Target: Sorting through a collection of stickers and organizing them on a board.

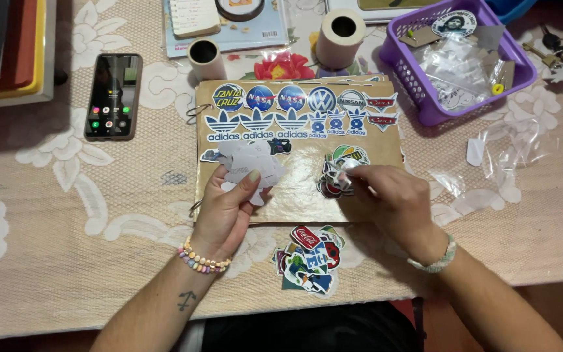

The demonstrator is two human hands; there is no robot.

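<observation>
A loose heap of colourful stickers (309, 259) lies nearest, on the lace-covered tabletop (66, 261) just below the brown cardboard album page (294, 186). Above it the left hand (226, 208), with a bead bracelet at the wrist, holds a small fan of white sticker backings (250, 164) over the page, its grip pressed together on them with thumb on top. The right hand (392, 195), wearing a pale bracelet, rests on the page's right part; its fingertips (354, 176) pinch the edge of one sticker on a small sticker pile (337, 173) lying there. Rows of logo stickers (294, 111) cover the top of the page. A black phone (113, 96) lies well to the left, screen lit. Two paper rolls (340, 38) stand beyond the page, and a purple plastic basket (418, 91) with clear bags sits at the upper right, near some keys (558, 45)
</observation>
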